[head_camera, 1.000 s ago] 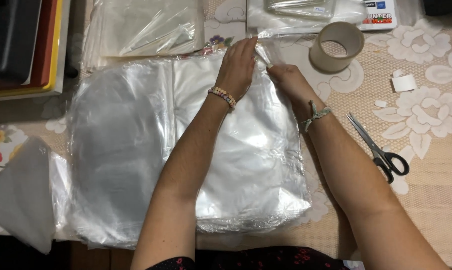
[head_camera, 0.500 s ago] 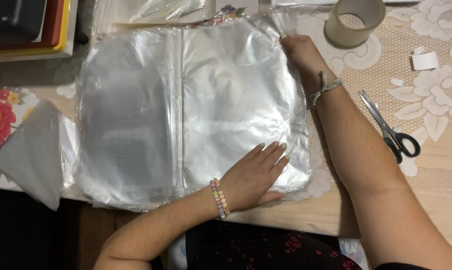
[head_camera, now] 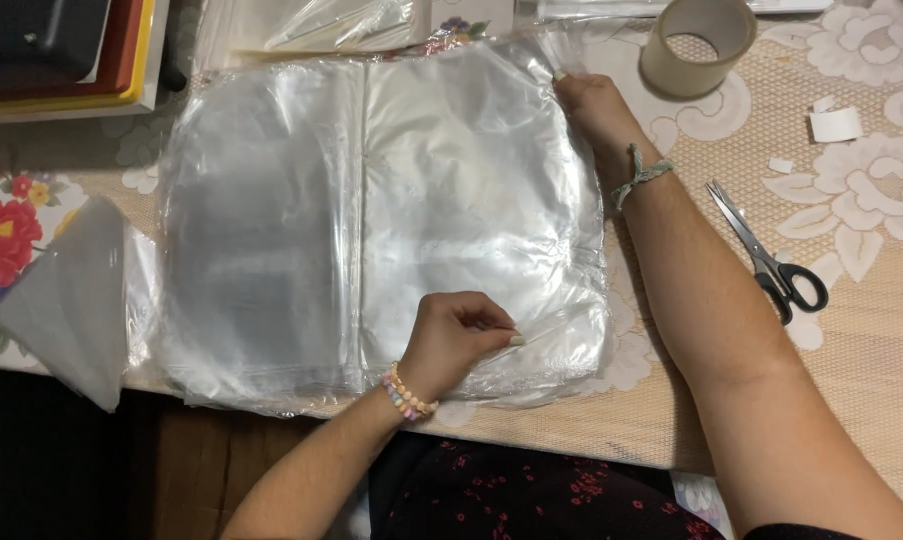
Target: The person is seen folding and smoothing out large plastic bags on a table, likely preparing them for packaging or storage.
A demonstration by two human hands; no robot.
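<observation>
Stack of clear plastic bags [head_camera: 471,200] at the counter's [head_camera: 871,400] near edge, left hand [head_camera: 451,340] grip pinched on its near edge, right hand [head_camera: 596,105] grip clamped on its far corner, black-handled scissors [head_camera: 771,255] beside.

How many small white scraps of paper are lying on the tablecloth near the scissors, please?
3: a larger scrap above the scissors, a small piece just above it, and another small one lower left. Others may be hidden.
</observation>
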